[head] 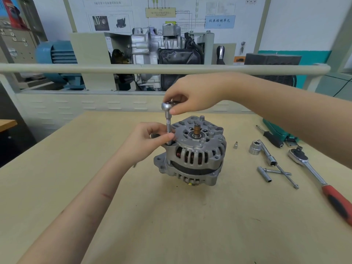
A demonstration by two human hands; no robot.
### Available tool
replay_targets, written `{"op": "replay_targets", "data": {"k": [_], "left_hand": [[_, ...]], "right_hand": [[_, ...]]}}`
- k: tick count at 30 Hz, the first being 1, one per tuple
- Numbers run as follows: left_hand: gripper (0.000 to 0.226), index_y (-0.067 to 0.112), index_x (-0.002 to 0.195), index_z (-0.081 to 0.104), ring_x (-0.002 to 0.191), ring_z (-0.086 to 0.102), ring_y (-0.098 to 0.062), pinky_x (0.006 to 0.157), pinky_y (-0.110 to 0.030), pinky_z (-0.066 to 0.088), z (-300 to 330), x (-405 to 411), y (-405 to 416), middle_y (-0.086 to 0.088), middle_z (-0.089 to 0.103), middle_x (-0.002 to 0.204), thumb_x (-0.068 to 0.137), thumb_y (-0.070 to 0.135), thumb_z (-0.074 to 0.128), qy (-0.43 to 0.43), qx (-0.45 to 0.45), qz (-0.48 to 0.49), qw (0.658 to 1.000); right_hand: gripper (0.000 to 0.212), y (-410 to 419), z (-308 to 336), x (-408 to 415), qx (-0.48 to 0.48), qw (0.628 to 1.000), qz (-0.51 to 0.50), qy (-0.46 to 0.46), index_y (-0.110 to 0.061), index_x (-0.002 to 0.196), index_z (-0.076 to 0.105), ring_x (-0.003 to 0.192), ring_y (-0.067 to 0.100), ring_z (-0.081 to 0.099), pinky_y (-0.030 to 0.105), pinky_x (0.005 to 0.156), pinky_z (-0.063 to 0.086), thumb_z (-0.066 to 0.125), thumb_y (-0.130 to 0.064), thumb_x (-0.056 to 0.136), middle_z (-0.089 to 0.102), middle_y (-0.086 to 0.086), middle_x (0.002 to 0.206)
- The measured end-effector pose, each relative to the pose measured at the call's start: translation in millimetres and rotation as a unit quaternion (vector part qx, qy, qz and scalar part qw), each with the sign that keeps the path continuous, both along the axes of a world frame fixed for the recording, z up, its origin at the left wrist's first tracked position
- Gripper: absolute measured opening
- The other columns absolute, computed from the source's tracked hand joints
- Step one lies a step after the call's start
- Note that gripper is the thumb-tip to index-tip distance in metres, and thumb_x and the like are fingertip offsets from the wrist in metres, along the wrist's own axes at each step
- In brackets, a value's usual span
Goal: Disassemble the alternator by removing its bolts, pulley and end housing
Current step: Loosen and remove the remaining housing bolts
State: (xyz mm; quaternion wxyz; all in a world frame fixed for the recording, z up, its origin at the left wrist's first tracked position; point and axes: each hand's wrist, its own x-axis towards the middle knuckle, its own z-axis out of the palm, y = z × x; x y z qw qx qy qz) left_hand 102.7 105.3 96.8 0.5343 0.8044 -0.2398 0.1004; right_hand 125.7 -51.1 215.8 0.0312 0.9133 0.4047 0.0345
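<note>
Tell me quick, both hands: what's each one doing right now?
Left hand: pinching the lower shaft of the driver at the alternator.
Right hand: gripping the driver's round head.

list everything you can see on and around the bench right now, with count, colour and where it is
alternator: one, silver-grey, standing on end mid-table
small ratchet with extension: one, chrome, upright over the alternator's left edge
table: one, tan, fills the foreground
big ratchet: one, chrome with red and black handle, far right
large socket: one, silver, right of the alternator
small socket: one, silver, between alternator and large socket
long sockets and bars: several, silver, right of the alternator
screwdriver: one, black handle, behind the sockets
engine display: one, grey and black, behind the rail
motor: one, blue, back left
left hand: pinches the extension low down
right hand: grips the ratchet head
</note>
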Motion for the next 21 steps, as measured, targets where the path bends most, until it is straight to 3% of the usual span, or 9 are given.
{"op": "replay_targets", "data": {"k": [3,5,8,11,15,18,21], "left_hand": [[0.017,0.015,0.064,0.062,0.053,0.055,0.006,0.054,-0.004,0.039,-2.0,-0.3,-6.9,0.017,0.061,0.052,0.079,0.011,0.069,-0.037,-0.013,0.043,0.998],[0.025,0.019,0.058,0.057,0.051,0.052,0.006,0.053,-0.004,0.038,-3.6,0.2,-7.8,0.018,0.058,0.049,0.077,0.012,0.071,-0.05,-0.012,0.052,0.997],[0.015,0.022,0.067,0.063,0.061,0.058,0.006,0.06,-0.003,0.042,-0.7,-0.5,-3.0,0.015,0.065,0.06,0.078,0.014,0.07,-0.023,-0.002,0.03,0.999],[0.008,0.019,0.081,0.068,0.069,0.064,0.001,0.064,-0.007,0.047,2.9,0.8,1.6,0.008,0.071,0.075,0.078,0.012,0.069,0.018,-0.004,0.0,1.0],[0.019,0.013,0.062,0.059,0.054,0.056,0.004,0.054,-0.005,0.042,3.5,-1.3,-6.7,0.01,0.06,0.054,0.073,0.01,0.074,-0.018,-0.007,0.044,0.999],[0.025,0.012,0.059,0.054,0.054,0.052,0.005,0.055,-0.005,0.041,1.5,-2.1,-7.4,0.003,0.056,0.06,0.073,0.013,0.074,-0.035,0.002,0.063,0.997],[0.005,0.015,0.077,0.067,0.068,0.061,0.004,0.062,-0.006,0.045,3.2,-2.3,-1.7,0.002,0.068,0.078,0.077,0.011,0.07,0.006,0.002,0.014,1.0]], "right_hand": [[0.048,2.0,-1.6,2.1,-0.039,0.998,-0.032,-0.045,-0.006,0.092,0.064,0.056,0.007,0.05,0.012,0.047,0.034,0.043,-0.049,0.091,0.061,-0.004,0.065],[0.053,0.8,-2.4,4.0,-0.027,0.998,-0.039,-0.043,-0.002,0.086,0.064,0.053,0.01,0.047,0.008,0.046,0.035,0.042,-0.05,0.091,0.059,-0.001,0.061],[0.037,-0.5,-0.1,0.2,-0.011,1.0,-0.022,-0.018,-0.009,0.104,0.06,0.063,0.003,0.05,0.009,0.052,0.035,0.049,-0.042,0.091,0.058,-0.011,0.072],[0.033,0.3,2.5,-1.4,-0.007,1.0,0.006,-0.016,-0.014,0.116,0.057,0.078,0.013,0.051,0.019,0.062,0.035,0.051,-0.035,0.091,0.059,-0.002,0.091],[0.048,4.0,0.8,-2.5,-0.014,0.999,-0.019,-0.043,-0.005,0.096,0.064,0.059,0.009,0.05,0.009,0.048,0.035,0.045,-0.049,0.09,0.062,-0.004,0.069],[0.049,6.9,1.0,-1.6,0.0,0.999,-0.021,-0.029,-0.002,0.09,0.066,0.056,0.01,0.051,0.001,0.047,0.034,0.046,-0.047,0.09,0.066,-0.002,0.067],[0.035,7.1,4.6,-4.8,0.006,1.0,-0.01,-0.001,-0.008,0.106,0.062,0.069,0.008,0.058,0.005,0.055,0.039,0.05,-0.037,0.09,0.068,-0.001,0.08]]}}
